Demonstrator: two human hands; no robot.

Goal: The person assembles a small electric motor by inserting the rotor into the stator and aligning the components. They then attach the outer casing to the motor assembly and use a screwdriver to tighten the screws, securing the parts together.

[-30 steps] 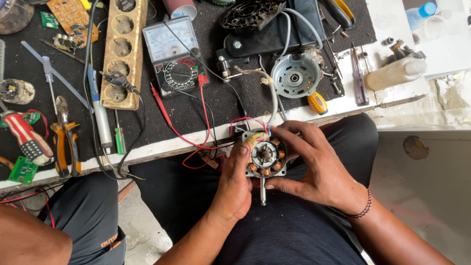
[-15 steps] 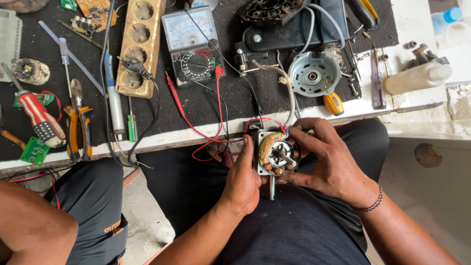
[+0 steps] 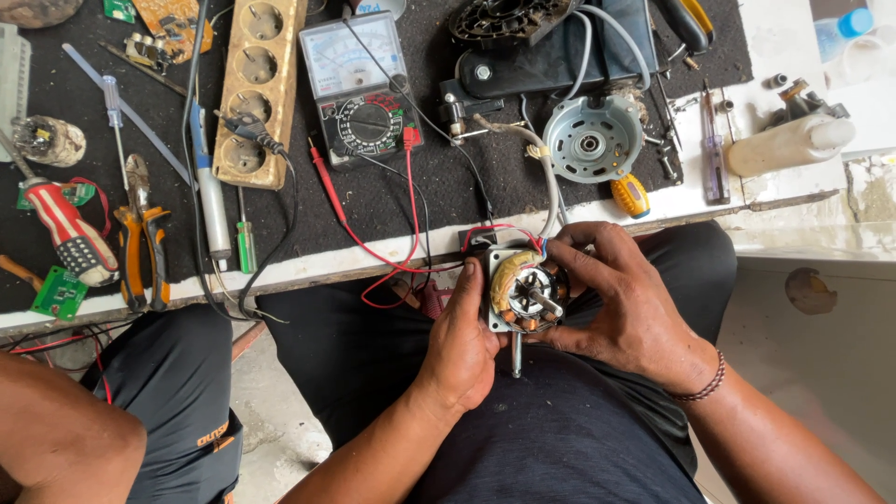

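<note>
The small electric motor (image 3: 525, 291) sits in the lap, just below the near edge of the surface (image 3: 308, 266), held between both hands. The left hand (image 3: 462, 341) braces it from nine o'clock, its fingers pressed together against the frame's left side, thumb up along the edge. The right hand (image 3: 630, 308) wraps it from three o'clock, its fingers curled over the top and right side, pinching the frame near the red and blue wires (image 3: 509, 231) at twelve o'clock. The copper winding (image 3: 504, 277) and the shaft (image 3: 516, 353), which points toward six o'clock, are exposed.

To handle it well, I judge the grip should stay on the metal frame and off the winding and thin wires, which look easy to nick or pull loose. Keeping the shaft free lets it spin for a check.

On the surface, at eleven o'clock from the motor, lie the meter (image 3: 359, 89) and its red probe (image 3: 327, 187); a round metal cover (image 3: 593, 140) lies at one o'clock, and pliers (image 3: 140, 233) at nine o'clock, well apart.
</note>
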